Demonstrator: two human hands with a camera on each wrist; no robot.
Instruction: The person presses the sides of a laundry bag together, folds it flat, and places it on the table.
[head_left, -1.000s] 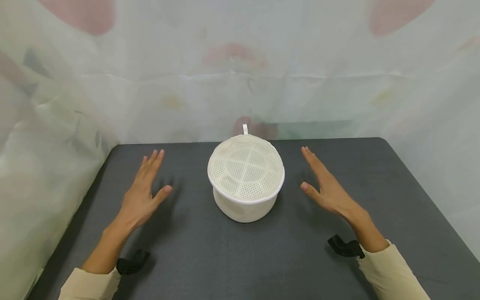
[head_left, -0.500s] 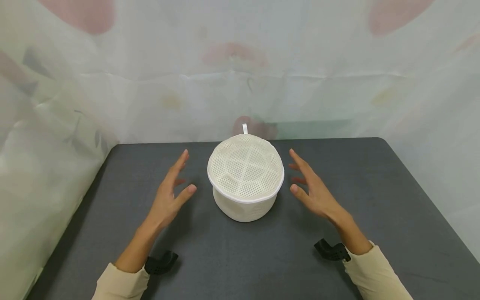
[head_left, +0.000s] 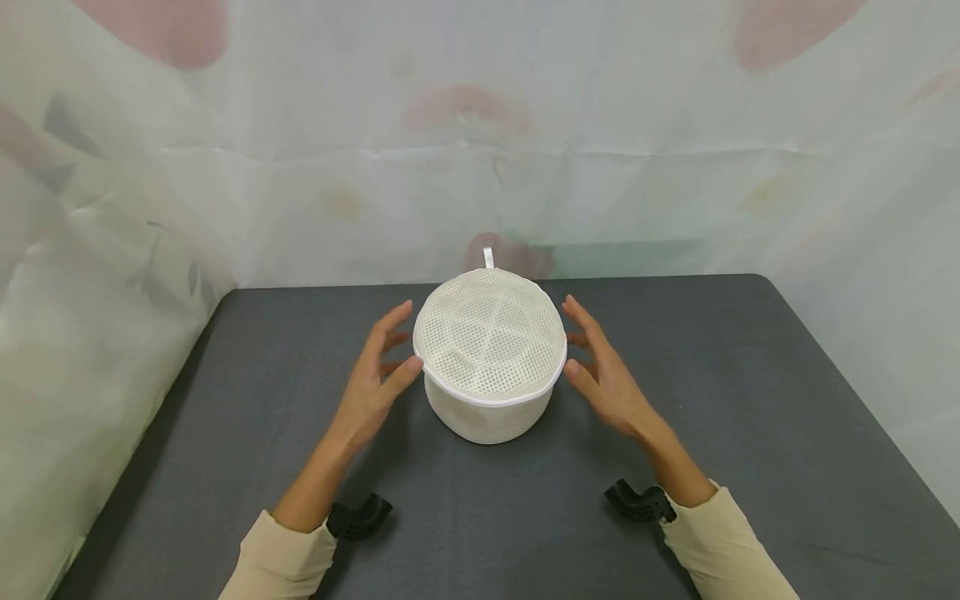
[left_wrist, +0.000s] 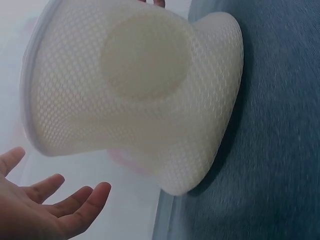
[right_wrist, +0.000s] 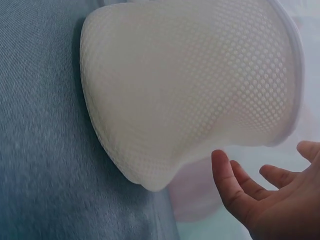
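Note:
A round white mesh bag with a flat lid and a small loop tab at its back stands on the dark grey table. My left hand is beside its left side with the fingers spread and straight, the thumb close to the rim. My right hand mirrors it at the right side, also with straight fingers. In the left wrist view the left hand sits a small gap away from the bag. The right wrist view shows the right hand just short of the bag. Neither hand holds anything.
A pale, faintly printed curtain hangs behind the table and along both sides. Black wrist mounts sit under my cream sleeves. Bare table surface lies in front of the bag and to either side.
Both hands have moved inward from wide apart on the table until they flank the mesh bag closely. The bag has stayed in place.

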